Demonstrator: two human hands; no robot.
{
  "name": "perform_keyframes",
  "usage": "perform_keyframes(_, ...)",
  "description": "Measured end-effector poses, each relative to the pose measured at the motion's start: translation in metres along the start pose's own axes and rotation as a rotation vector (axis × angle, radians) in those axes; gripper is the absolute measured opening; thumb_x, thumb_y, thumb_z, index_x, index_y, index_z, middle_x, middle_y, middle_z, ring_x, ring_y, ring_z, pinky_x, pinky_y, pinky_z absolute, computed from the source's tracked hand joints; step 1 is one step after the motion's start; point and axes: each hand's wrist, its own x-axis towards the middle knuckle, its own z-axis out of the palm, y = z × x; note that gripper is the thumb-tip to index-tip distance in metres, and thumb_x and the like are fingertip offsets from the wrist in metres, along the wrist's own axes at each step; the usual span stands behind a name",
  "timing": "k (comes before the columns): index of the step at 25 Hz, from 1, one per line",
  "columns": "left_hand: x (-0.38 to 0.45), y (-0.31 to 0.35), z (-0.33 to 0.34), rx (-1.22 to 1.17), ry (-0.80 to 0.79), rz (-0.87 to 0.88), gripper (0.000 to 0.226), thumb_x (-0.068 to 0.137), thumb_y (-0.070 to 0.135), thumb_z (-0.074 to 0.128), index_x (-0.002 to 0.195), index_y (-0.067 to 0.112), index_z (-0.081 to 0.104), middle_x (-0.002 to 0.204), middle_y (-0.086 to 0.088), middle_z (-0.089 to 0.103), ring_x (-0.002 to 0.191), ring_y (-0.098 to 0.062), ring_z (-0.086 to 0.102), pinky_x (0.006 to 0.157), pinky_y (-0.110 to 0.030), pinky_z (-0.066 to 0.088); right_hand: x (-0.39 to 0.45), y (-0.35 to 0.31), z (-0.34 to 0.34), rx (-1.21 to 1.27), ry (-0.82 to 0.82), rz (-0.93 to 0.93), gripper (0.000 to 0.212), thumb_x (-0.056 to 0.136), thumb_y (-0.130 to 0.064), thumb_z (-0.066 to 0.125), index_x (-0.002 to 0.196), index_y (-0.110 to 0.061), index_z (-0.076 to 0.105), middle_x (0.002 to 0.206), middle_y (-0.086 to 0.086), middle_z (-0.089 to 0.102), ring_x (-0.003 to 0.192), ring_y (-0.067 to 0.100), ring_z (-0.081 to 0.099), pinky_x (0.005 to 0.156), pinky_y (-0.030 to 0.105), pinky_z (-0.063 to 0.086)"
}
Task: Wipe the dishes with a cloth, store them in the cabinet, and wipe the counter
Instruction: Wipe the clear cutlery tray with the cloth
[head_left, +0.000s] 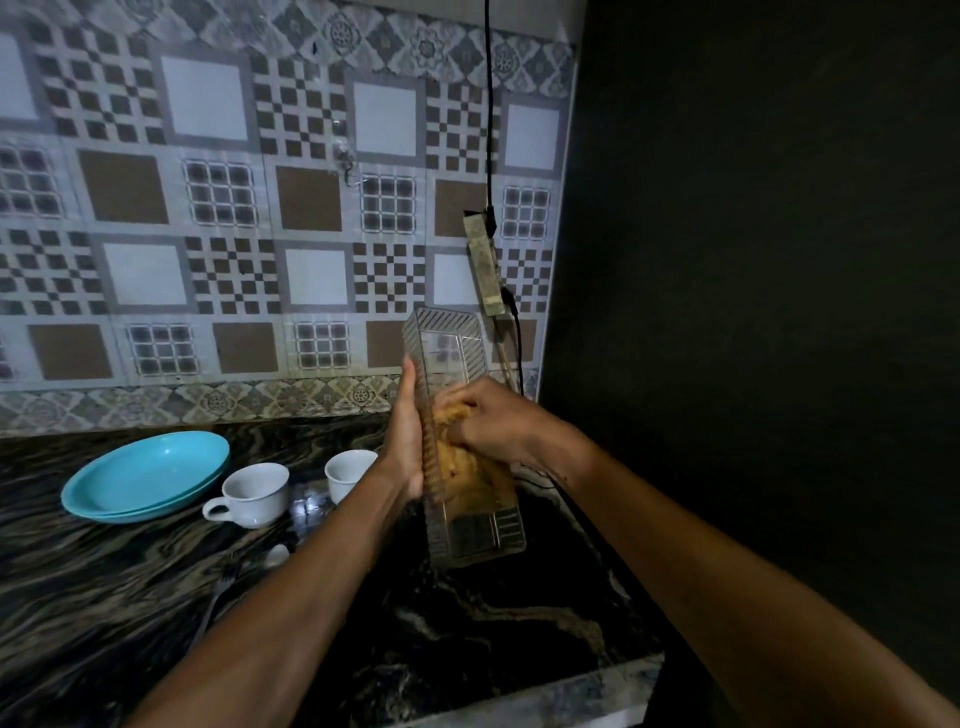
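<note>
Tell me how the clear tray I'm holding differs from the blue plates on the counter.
The clear tray is see-through, long and rectangular with ribbed edges; the blue plates are opaque turquoise and round. The tray is held up on end, gripped by the left hand while the right hand rubs a yellow cloth on it; the plates lie flat, stacked on the counter, untouched. Both are dishes to wipe.

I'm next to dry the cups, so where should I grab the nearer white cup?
Probably by its handle, coming from the left and front: the white cup stands upright on the counter with the loop pointing out to the left, away from the other cup. The blue plates sit close behind.
</note>
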Motion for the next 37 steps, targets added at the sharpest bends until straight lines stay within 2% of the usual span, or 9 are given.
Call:
perform_keyframes(4,0.001,-0.01,0.008,-0.006,-0.071,-0.017,0.071,0.084,0.073,0.036,0.11,0.014,0.068,0.104,-0.019,0.07,0.092,-0.033,0.07,0.086,-0.05,0.053,0.013,0.002,-0.018,-0.255,0.234,-0.16,0.015,0.086,-0.007,0.064,0.098,-0.016,0.066,0.1,0.0,0.065,0.096,0.014,0.061,0.08,0.023,0.049)
perform_keyframes(8,-0.004,-0.017,0.013,0.201,-0.154,-0.113,0.084,0.081,0.078,0.029,0.121,0.012,0.063,0.113,-0.021,0.067,0.093,-0.035,0.067,0.084,-0.048,0.052,0.02,0.008,-0.046,-0.562,0.474,-0.387,0.029,0.09,-0.012,0.06,0.116,-0.013,0.048,0.105,0.004,0.061,0.092,0.016,0.064,0.078,0.033,0.057)
perform_keyframes(14,-0.003,-0.018,0.017,0.291,-0.116,-0.029,0.093,0.072,0.083,0.034,0.13,0.014,0.055,0.105,-0.022,0.07,0.077,-0.03,0.07,0.069,-0.039,0.056,0.035,0.0,-0.058,-0.604,0.63,-0.219,0.02,0.092,-0.016,0.059,0.111,-0.012,0.053,0.096,0.003,0.062,0.079,0.016,0.063,0.068,0.031,0.057)
perform_keyframes(19,0.001,-0.016,0.021,0.279,-0.133,0.087,0.068,0.092,0.064,0.025,0.125,0.012,0.055,0.082,-0.005,0.075,0.067,-0.018,0.072,0.055,-0.029,0.057,0.036,-0.002,-0.075,-0.443,0.591,0.125,0.01,0.091,-0.018,0.06,0.097,-0.018,0.052,0.098,0.004,0.059,0.086,0.019,0.062,0.078,0.037,0.057)
perform_keyframes(22,0.0,-0.02,0.029,0.25,-0.142,0.073,0.065,0.094,0.061,0.021,0.119,0.015,0.058,0.087,-0.005,0.076,0.074,-0.019,0.073,0.057,-0.032,0.059,0.03,0.004,-0.074,-0.407,0.563,0.205,0.015,0.09,-0.017,0.061,0.104,-0.015,0.055,0.104,0.005,0.058,0.092,0.021,0.06,0.08,0.033,0.054)
perform_keyframes(26,0.001,-0.013,0.033,0.107,-0.134,0.11,0.071,0.093,0.065,0.018,0.117,0.013,0.059,0.096,-0.011,0.074,0.086,-0.023,0.073,0.067,-0.037,0.06,0.02,0.016,-0.042,-0.48,0.442,0.275,0.018,0.09,-0.017,0.062,0.107,-0.014,0.059,0.104,0.004,0.058,0.089,0.019,0.057,0.071,0.03,0.047)
perform_keyframes(32,0.009,0.003,0.019,0.167,0.019,0.201,0.066,0.092,0.065,0.019,0.106,0.016,0.06,0.074,-0.008,0.074,0.065,-0.018,0.073,0.05,-0.029,0.056,-0.007,0.05,-0.003,-0.652,0.065,0.178,0.032,0.086,-0.012,0.063,0.117,-0.007,0.058,0.118,0.013,0.059,0.103,0.027,0.06,0.083,0.034,0.055)
perform_keyframes(34,0.01,0.0,0.021,0.165,0.01,0.192,0.069,0.092,0.066,0.023,0.115,0.013,0.061,0.092,-0.012,0.074,0.076,-0.02,0.073,0.063,-0.033,0.06,-0.003,0.041,-0.008,-0.425,0.16,0.117,0.023,0.089,-0.016,0.061,0.111,-0.011,0.06,0.109,0.005,0.062,0.096,0.02,0.062,0.075,0.03,0.054)
perform_keyframes(37,0.006,-0.016,0.026,0.13,-0.065,0.124,0.068,0.09,0.068,0.028,0.114,0.016,0.065,0.108,-0.015,0.071,0.096,-0.027,0.07,0.091,-0.046,0.052,0.008,0.013,-0.023,-0.082,0.408,0.002,0.009,0.094,-0.018,0.053,0.099,-0.014,0.06,0.095,0.0,0.063,0.093,0.017,0.062,0.083,0.033,0.053)
